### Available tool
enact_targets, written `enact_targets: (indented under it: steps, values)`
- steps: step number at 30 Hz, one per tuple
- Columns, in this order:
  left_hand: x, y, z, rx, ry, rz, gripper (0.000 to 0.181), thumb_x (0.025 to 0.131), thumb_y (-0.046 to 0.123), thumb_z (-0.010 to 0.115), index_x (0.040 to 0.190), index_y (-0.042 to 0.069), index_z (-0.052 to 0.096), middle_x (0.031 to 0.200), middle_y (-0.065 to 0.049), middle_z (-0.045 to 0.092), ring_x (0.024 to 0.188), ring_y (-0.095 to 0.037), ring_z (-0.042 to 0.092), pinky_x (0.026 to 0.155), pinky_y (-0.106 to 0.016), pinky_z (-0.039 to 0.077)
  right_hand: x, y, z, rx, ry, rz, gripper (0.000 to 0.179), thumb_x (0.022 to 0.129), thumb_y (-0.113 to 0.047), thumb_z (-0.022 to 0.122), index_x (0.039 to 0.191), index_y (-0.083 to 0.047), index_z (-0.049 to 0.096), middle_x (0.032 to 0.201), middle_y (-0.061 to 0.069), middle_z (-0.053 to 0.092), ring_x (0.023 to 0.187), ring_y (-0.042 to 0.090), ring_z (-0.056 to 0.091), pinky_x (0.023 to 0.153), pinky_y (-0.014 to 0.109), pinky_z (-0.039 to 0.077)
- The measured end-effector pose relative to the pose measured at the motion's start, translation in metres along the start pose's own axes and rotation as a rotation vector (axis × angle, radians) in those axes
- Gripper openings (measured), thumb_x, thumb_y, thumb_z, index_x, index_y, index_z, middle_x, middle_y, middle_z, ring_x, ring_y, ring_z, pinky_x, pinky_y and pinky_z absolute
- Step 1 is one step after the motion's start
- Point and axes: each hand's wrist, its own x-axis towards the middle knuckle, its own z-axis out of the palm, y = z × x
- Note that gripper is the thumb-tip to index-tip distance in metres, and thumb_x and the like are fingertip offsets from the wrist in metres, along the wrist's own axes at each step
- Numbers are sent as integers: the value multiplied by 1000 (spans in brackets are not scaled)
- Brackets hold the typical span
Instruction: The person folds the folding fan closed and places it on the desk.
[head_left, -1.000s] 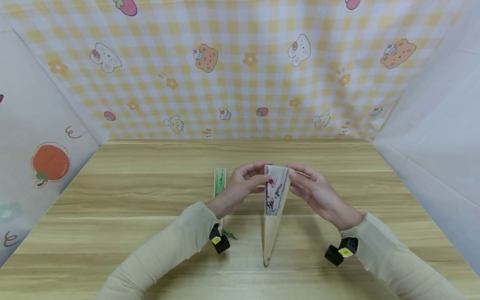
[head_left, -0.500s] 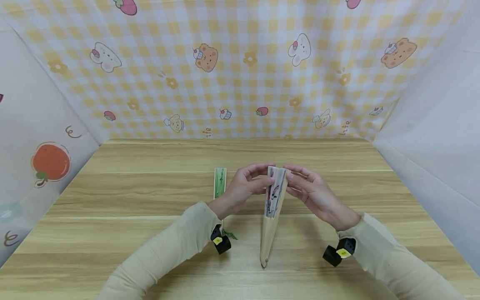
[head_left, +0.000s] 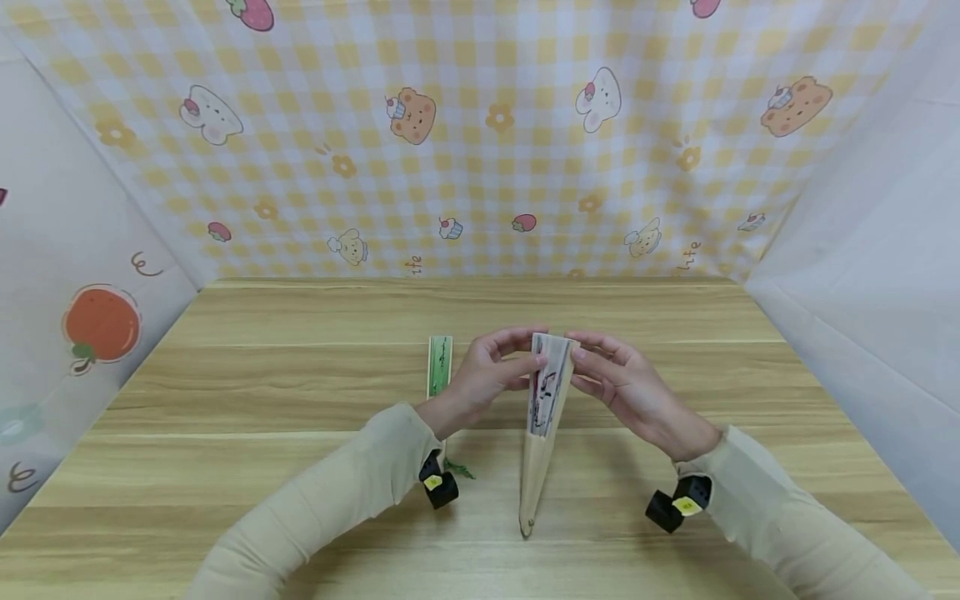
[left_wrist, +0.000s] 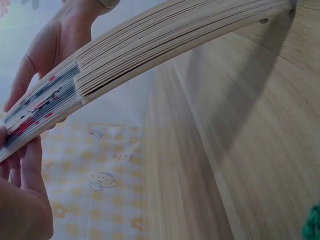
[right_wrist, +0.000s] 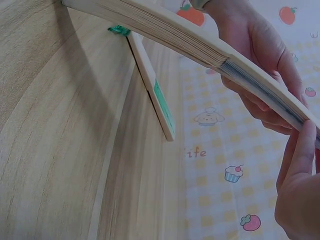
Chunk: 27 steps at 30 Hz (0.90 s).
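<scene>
A folding fan [head_left: 546,400] with pale bamboo ribs and grey-white cloth, printed in red and black, is held nearly folded in front of me. My left hand [head_left: 491,367] pinches its left upper edge between thumb and fingers. On the opposite edge, my right hand [head_left: 630,387] does the same. The ribs [left_wrist: 165,47] lie stacked close together in the left wrist view, while the pleats still show between the two outer sticks. The riveted end points toward me, low in the head view.
A second, folded fan with green cloth [head_left: 440,362] lies on the wooden table [head_left: 300,383], partly hidden behind my left forearm. Its green tassel [head_left: 459,470] shows beside the wrist camera. A yellow checked curtain [head_left: 480,167] hangs at the table's far edge.
The fan has narrowed from a wider wedge as my hands drew slightly together, the right one shifting left. Its riveted end has swung a little left. The green fan stays put.
</scene>
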Motion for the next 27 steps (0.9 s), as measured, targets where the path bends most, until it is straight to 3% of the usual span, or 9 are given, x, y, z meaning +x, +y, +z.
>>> enact_targets:
  steps: [12,27]
  values:
    - [-1,4,0,44,16,-17,36,82,3,61,117,3,54,100,-9,54,83,-16,59,73,-37,52,4,0,-2,-21,-23,20,16,89,-11,53,103,-15,59,100,0,57,88,10,58,77,22,49]
    - [-1,11,0,100,14,-41,36,80,7,64,115,3,54,102,-10,53,85,-18,60,72,-35,52,11,-2,1,-111,-27,16,17,91,-13,50,103,-17,61,105,-1,57,95,11,55,85,27,46]
